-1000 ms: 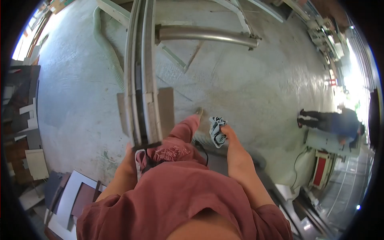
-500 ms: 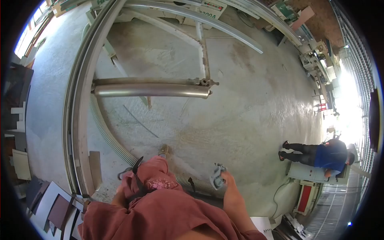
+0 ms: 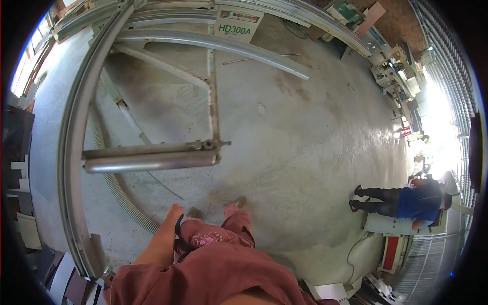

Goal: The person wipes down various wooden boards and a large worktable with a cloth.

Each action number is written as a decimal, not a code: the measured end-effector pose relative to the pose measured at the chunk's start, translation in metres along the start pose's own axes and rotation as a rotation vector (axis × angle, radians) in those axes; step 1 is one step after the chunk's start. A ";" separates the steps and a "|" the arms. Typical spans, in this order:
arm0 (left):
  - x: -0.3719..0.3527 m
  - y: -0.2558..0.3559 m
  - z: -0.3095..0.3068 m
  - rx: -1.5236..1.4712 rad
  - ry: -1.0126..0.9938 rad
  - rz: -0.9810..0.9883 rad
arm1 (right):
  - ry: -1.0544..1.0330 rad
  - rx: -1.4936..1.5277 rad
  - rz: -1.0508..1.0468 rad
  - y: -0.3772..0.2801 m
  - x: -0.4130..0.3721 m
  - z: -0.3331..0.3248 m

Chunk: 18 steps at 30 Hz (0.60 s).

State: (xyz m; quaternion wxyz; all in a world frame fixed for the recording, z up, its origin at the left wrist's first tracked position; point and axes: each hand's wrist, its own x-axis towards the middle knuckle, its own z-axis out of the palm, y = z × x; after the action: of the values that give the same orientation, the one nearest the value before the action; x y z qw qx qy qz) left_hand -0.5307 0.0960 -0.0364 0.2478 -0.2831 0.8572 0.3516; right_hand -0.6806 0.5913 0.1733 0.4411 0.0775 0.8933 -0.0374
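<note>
My left hand (image 3: pixel 176 209) is in front of my left thigh, beside a dark strap or tie hanging at the red clothing (image 3: pixel 203 272). Its fingers are too small and foreshortened to tell their pose. My right hand is out of sight, and so is the grey cloth. Ahead of me a metal roller (image 3: pixel 152 162) lies across the end of a white frame arm (image 3: pixel 214 101). A ribbed hose (image 3: pixel 127 203) runs along the floor at the left.
A long sliding rail (image 3: pixel 71 132) passes on the left. Behind the frame stands a machine marked HD300A (image 3: pixel 236 26). At the right a person in blue (image 3: pixel 419 199) is by a grey cabinet (image 3: pixel 389 223). White boards (image 3: pixel 330 291) lie at the lower right.
My left hand has come forward beside my leg. My right hand, with the grey cloth, has left the view. The frame and roller have shifted left and down in view, and my feet have moved.
</note>
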 end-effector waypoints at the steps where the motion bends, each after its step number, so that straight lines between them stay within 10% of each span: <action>1: 0.012 0.053 -0.048 -0.102 0.034 -0.086 | 0.003 0.015 -0.014 -0.001 0.019 -0.013; 5: 0.077 0.141 -0.034 -0.093 0.314 -0.040 | -0.001 0.071 -0.066 0.007 0.097 -0.073; 11: 0.141 0.245 -0.020 0.129 -0.346 0.128 | 0.042 0.152 -0.146 0.049 0.257 -0.198; 18: 0.166 0.419 -0.070 0.104 -0.348 -0.283 | 0.223 0.331 -0.615 -0.025 0.404 -0.461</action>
State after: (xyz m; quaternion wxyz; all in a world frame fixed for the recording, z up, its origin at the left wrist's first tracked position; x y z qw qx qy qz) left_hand -0.9420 0.2403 0.0981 0.4531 -0.3224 0.7703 0.3121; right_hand -1.2877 0.6720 0.1327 0.2905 -0.1209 0.8993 -0.3036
